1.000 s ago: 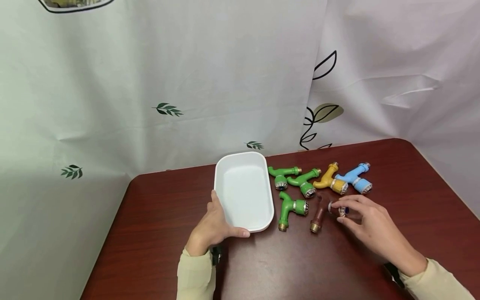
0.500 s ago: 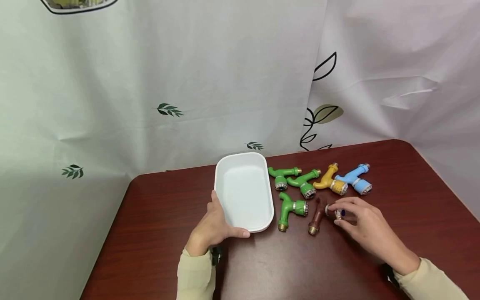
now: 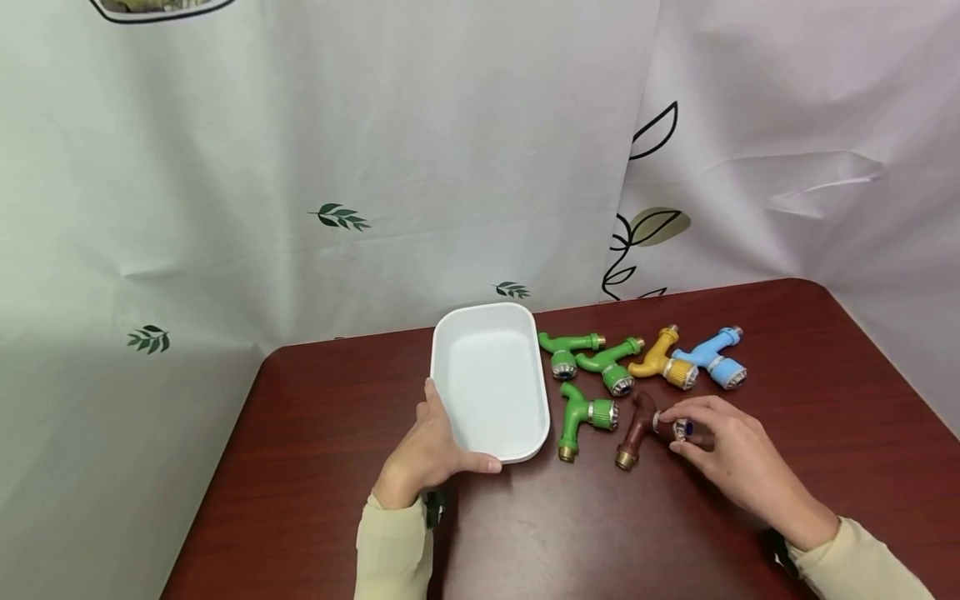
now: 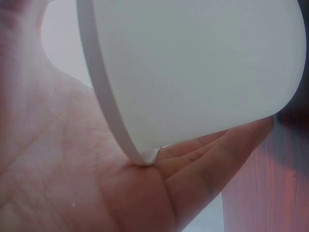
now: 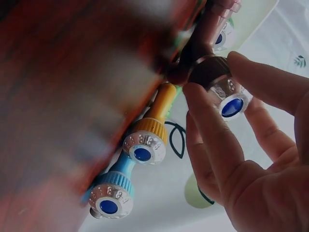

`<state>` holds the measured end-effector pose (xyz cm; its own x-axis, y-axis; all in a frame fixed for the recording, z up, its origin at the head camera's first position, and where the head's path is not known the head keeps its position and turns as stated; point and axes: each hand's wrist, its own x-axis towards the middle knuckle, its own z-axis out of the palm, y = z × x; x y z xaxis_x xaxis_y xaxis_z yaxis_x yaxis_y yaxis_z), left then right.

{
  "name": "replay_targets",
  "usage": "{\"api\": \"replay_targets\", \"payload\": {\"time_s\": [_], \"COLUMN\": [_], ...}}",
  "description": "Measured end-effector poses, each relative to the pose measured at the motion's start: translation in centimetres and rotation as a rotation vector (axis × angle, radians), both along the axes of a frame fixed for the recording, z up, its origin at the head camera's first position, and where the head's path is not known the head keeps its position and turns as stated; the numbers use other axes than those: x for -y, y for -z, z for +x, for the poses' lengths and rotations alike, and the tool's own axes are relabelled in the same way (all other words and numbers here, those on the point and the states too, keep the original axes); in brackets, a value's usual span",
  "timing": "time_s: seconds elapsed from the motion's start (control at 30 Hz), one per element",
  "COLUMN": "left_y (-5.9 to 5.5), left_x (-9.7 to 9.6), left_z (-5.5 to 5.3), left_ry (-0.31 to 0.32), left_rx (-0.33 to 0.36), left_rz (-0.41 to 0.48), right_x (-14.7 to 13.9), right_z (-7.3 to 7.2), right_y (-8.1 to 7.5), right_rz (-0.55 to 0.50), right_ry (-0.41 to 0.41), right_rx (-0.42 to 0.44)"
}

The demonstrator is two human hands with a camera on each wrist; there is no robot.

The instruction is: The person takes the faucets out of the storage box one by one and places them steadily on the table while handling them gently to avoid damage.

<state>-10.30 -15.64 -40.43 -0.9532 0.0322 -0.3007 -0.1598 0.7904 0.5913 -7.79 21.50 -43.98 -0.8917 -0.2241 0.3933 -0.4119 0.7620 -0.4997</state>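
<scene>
My left hand [image 3: 426, 446] grips the near left corner of a white rectangular tray [image 3: 542, 392], thumb along the near rim and fingers along its left side. In the left wrist view, the fingers [image 4: 217, 166] lie against the tray's outer wall [image 4: 193, 72]. On the right, my right hand [image 3: 738, 446] pinches the ribbed knob of a brown faucet [image 3: 637, 429] between thumb and fingertips. The right wrist view shows this knob [image 5: 210, 72] with its clear cap and blue centre. The faucet's brass threaded end points toward the near side of the table.
Left of the brown faucet lies a green faucet [image 3: 576, 417]. Behind stand in a row two more green faucets [image 3: 562, 350] [image 3: 611, 362], a yellow faucet [image 3: 660, 358] and a light blue faucet [image 3: 708, 354]. A white curtain [image 3: 420, 150] hangs behind the dark red table [image 3: 337, 417].
The right hand and the brown faucet have shifted slightly left and toward the near side, and the faucet is no longer blurred. The left hand and tray have stayed in place.
</scene>
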Motion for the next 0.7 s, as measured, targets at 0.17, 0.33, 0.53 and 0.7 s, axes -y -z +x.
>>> {"api": "replay_targets", "payload": {"time_s": [0.17, 0.33, 0.53, 0.7], "left_y": [0.04, 0.11, 0.11, 0.11], "left_x": [-0.02, -0.04, -0.01, -0.01], "left_z": [-0.05, -0.13, -0.12, -0.11], "left_ry": [-0.003, -0.003, -0.003, -0.003], "left_rx": [0.005, 0.009, 0.002, 0.001], "left_rz": [-0.001, 0.0, 0.002, 0.005], "right_x": [-0.03, 0.04, 0.1, 0.03], "right_z": [-0.06, -0.06, 0.01, 0.06], "right_y": [0.16, 0.44, 0.55, 0.53], "right_rz": [0.022, 0.039, 0.063, 0.079], "right_ry": [0.018, 0.034, 0.046, 0.048], "right_rx": [-0.024, -0.026, 0.05, 0.113]}}
